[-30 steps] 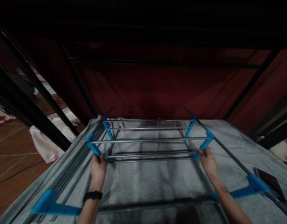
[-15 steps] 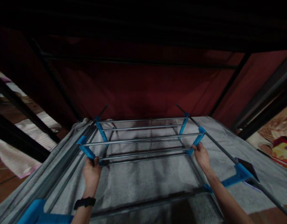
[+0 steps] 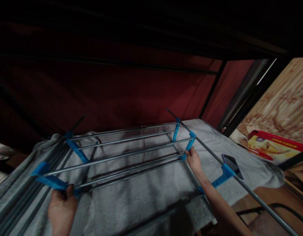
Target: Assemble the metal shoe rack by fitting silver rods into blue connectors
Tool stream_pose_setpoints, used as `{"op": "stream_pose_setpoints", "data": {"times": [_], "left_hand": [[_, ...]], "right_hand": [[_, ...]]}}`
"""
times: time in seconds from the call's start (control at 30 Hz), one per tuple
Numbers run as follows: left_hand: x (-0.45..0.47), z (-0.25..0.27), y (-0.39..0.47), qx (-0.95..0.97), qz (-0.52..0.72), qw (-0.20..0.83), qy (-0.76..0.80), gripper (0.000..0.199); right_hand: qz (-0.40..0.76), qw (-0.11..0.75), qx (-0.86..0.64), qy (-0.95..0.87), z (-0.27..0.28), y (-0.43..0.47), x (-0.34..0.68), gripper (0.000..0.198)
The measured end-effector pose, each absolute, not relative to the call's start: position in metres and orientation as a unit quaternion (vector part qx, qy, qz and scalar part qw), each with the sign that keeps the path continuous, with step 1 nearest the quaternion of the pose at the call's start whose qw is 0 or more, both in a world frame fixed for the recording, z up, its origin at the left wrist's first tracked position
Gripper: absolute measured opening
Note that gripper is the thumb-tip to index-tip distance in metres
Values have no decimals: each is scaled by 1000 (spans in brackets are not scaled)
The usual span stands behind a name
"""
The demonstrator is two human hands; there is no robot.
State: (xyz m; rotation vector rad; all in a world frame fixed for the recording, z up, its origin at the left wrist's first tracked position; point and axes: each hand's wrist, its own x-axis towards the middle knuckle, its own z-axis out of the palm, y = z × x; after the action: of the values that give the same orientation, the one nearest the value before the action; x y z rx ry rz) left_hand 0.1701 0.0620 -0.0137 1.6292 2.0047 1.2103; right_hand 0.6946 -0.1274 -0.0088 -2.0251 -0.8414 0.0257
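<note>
A rack frame of grey metal tubes point(image 3: 122, 156) joined by blue plastic connectors lies on a grey blanket point(image 3: 131, 200). My left hand point(image 3: 63, 209) is closed on the lower end of the near left blue connector point(image 3: 53, 182). At the other side, my right hand point(image 3: 193, 162) pinches the near right blue connector point(image 3: 190, 144) close to its lower end. Several crossbars run between the left and right connectors. Nearer to me, another blue connector point(image 3: 221, 177) sits on the right-hand long tube, beside my right forearm. My fingertips are partly hidden behind the connectors.
Several loose grey tubes point(image 3: 33, 196) lie along the blanket's left side. A phone point(image 3: 231, 165) rests on the blanket at right, by the long tube. Beyond is a red and yellow box point(image 3: 272, 146). Dark metal bars point(image 3: 212, 90) and a red cloth point(image 3: 131, 95) enclose the back.
The view has turned to the right, so the rack appears further left and more of the box and phone shows. Both hands keep their hold on the connectors.
</note>
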Motion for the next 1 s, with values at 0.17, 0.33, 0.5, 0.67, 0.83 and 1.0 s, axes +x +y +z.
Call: {"op": "stream_pose_setpoints", "data": {"times": [0.17, 0.33, 0.5, 0.67, 0.83, 1.0], "left_hand": [[175, -3, 57, 552, 403, 170, 710, 24], [176, 2, 55, 553, 398, 188, 708, 22], [172, 0, 52, 556, 376, 205, 712, 23], [185, -7, 16, 558, 413, 97, 713, 44], [238, -8, -17, 730, 420, 84, 533, 37], [300, -4, 0, 831, 373, 125, 393, 36]], "right_hand": [[8, 460, -827, -324, -13, -126, 693, 30], [-21, 520, -792, -319, -25, -129, 680, 46], [-52, 568, -777, -265, -52, -141, 657, 50], [-32, 555, -788, -265, -74, -148, 652, 47], [31, 601, -767, -222, -77, -135, 674, 36], [81, 636, -740, -203, -87, -124, 684, 41]]}}
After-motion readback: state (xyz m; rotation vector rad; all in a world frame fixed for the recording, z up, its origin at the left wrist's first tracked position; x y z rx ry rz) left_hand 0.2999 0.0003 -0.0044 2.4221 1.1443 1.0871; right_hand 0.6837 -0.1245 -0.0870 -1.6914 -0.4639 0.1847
